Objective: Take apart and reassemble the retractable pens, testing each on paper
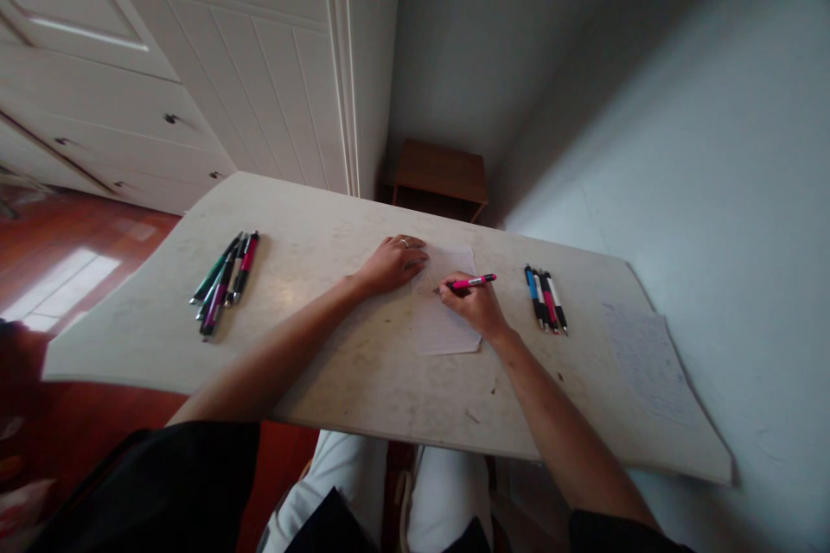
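A pink pen with a dark grip is held in my right hand, its tip down at the lined paper. The paper lies in the middle of the table, and faint marks on it are too small to read. My left hand rests flat at the paper's upper left edge, with fingers stretched out and a ring on one of them. To the right of my right hand lies a row of several pens in blue, white, pink and black.
On the white table, a bunch of several pens lies at the left. A sheet covered in handwriting is at the right end, by the wall. Beyond the far edge stand a brown wooden stand and a white cabinet.
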The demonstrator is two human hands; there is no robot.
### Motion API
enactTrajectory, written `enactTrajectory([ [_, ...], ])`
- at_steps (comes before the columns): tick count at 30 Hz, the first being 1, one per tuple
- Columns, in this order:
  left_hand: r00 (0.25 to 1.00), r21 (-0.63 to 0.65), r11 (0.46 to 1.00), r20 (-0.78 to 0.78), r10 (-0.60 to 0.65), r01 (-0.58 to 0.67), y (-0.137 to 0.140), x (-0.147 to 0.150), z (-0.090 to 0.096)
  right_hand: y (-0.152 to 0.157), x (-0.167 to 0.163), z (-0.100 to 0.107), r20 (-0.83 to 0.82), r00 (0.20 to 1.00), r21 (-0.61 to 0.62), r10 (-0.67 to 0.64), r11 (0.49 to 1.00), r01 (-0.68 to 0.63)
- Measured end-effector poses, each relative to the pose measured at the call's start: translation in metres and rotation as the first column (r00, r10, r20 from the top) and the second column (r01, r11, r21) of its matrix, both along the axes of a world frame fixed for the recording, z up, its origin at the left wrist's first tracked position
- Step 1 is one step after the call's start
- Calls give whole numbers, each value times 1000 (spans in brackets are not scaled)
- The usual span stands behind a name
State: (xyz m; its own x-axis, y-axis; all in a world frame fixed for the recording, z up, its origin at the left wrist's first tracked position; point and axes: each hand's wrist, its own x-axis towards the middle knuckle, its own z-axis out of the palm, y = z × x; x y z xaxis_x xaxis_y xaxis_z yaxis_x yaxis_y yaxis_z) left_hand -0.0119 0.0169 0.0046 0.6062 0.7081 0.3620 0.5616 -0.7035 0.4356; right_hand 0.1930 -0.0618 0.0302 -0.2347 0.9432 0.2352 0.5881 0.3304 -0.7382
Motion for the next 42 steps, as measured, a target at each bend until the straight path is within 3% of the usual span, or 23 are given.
enactTrajectory([
  [42, 1000, -19, 1000, 4, -8, 8, -1, 1, 3, -3, -5, -2, -54, 999, -23, -4, 1000, 3],
])
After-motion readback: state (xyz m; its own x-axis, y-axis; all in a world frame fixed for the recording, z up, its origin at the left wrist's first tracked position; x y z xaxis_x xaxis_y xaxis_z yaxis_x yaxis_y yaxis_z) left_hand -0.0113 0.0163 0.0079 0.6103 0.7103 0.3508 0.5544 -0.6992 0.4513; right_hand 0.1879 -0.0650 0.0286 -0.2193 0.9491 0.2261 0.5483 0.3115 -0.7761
